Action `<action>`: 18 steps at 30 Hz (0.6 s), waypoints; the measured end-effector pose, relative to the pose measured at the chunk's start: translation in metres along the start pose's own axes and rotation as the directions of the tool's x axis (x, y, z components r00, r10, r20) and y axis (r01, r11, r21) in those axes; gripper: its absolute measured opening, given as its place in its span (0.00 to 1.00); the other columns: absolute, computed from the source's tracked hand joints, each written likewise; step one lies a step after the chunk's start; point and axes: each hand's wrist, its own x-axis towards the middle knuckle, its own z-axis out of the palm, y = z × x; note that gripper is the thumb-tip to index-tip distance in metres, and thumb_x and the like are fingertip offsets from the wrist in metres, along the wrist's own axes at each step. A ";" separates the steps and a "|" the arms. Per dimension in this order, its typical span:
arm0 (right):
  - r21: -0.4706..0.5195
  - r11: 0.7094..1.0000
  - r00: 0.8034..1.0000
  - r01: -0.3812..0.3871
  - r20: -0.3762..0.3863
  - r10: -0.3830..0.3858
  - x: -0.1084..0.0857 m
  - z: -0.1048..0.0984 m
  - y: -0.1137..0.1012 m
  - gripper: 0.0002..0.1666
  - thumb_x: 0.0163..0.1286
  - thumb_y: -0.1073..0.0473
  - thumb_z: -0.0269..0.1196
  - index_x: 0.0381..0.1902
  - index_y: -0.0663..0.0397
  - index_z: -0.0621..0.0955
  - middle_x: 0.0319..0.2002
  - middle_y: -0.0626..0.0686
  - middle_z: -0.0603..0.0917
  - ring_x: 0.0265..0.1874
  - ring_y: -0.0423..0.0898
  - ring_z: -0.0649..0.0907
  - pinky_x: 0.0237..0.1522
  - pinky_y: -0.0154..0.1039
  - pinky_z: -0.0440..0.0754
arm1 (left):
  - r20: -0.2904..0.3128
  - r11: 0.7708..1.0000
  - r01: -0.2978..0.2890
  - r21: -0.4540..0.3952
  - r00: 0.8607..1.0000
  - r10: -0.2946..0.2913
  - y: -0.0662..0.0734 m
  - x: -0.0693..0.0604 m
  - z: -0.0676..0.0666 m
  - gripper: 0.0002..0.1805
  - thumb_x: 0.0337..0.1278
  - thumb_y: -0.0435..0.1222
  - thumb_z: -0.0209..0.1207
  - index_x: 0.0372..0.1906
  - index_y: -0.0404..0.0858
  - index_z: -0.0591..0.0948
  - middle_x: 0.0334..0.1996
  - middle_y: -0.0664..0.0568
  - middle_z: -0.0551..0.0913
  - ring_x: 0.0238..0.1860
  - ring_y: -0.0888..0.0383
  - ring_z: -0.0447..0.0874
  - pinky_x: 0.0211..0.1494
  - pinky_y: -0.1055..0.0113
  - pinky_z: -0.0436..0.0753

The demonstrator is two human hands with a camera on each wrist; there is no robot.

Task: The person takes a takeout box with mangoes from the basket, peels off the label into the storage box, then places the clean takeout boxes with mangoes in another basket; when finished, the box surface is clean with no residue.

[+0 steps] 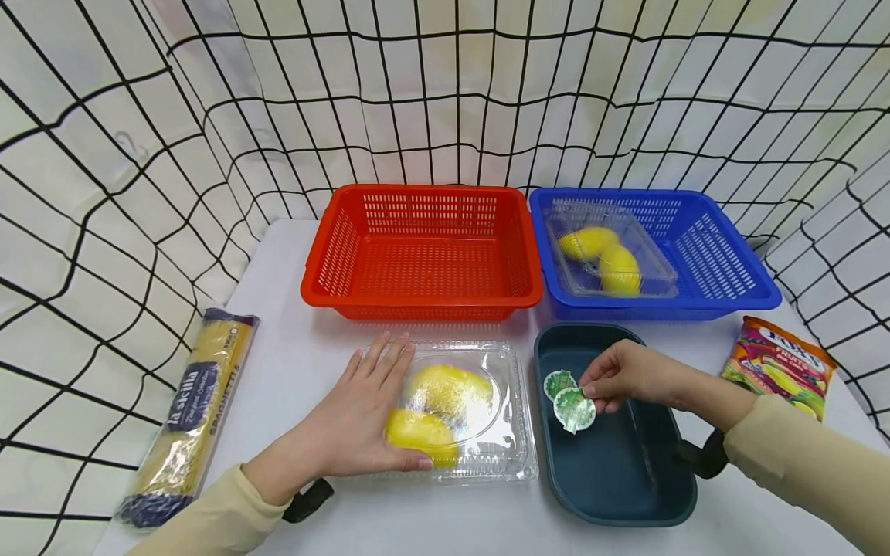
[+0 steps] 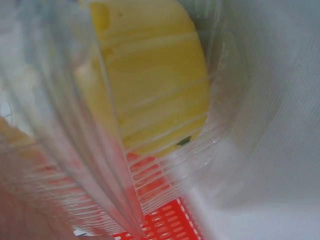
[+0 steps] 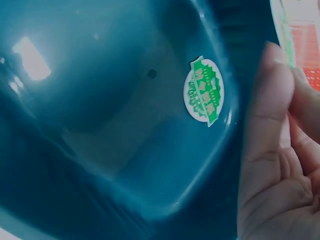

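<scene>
A clear plastic clamshell container [image 1: 511, 417] with two yellow mangoes [image 1: 448, 390] in it lies on the white table. My left hand [image 1: 365, 417] rests on its left side, fingers straight and spread; in the left wrist view a yellow fruit [image 2: 155, 75] shows through the ribbed plastic. Over the dark teal tray [image 1: 626, 479], my right hand [image 1: 626, 374] pinches a round green-and-white sticker [image 1: 575, 411] between thumb and fingers. A second such sticker [image 3: 204, 92] lies inside the tray near its far-left corner, partly covered by the held one in the head view.
Behind stand a red basket [image 1: 424, 297] and a blue basket [image 1: 723, 301] holding another clear container [image 1: 657, 274] with yellow fruit. A spaghetti pack [image 1: 198, 409] lies at left, a Fox's candy bag [image 1: 779, 363] at right. Black wire mesh [image 1: 459, 96] surrounds the table.
</scene>
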 end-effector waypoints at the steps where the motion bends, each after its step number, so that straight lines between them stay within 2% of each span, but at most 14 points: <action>1: -0.022 1.000 1.000 0.002 0.014 -0.002 0.001 0.001 0.001 0.12 0.72 0.63 0.65 0.44 0.70 0.86 0.28 0.52 0.88 0.27 0.40 0.86 0.33 0.34 0.89 | 0.000 1.000 -0.001 0.001 1.000 0.001 0.000 0.000 0.000 0.74 0.41 0.80 0.57 0.81 0.29 0.51 0.83 0.38 0.49 0.83 0.36 0.43 0.80 0.33 0.55; 5: -0.095 0.995 0.999 -0.019 0.043 0.023 0.005 0.010 0.000 0.07 0.70 0.65 0.66 0.39 0.66 0.88 0.25 0.52 0.88 0.25 0.40 0.86 0.31 0.35 0.89 | 0.004 1.000 0.000 -0.004 1.000 0.000 0.000 0.000 0.000 0.74 0.42 0.80 0.57 0.81 0.30 0.51 0.83 0.38 0.49 0.83 0.36 0.43 0.80 0.33 0.54; 11: -0.167 0.985 0.996 -0.036 0.080 0.050 0.012 0.018 -0.005 0.04 0.68 0.68 0.67 0.35 0.64 0.88 0.23 0.52 0.88 0.24 0.38 0.86 0.31 0.37 0.90 | 0.003 1.000 0.006 -0.011 1.000 -0.006 0.002 0.000 -0.001 0.74 0.41 0.77 0.62 0.81 0.29 0.50 0.83 0.37 0.49 0.83 0.36 0.43 0.80 0.33 0.53; 18: -0.211 0.977 0.995 -0.040 0.079 0.058 0.017 0.021 -0.003 0.04 0.67 0.70 0.67 0.33 0.65 0.87 0.23 0.55 0.88 0.24 0.39 0.86 0.31 0.38 0.90 | 0.010 1.000 0.010 -0.007 1.000 -0.010 0.002 -0.001 -0.002 0.74 0.41 0.77 0.62 0.81 0.30 0.49 0.83 0.38 0.47 0.83 0.36 0.42 0.80 0.34 0.53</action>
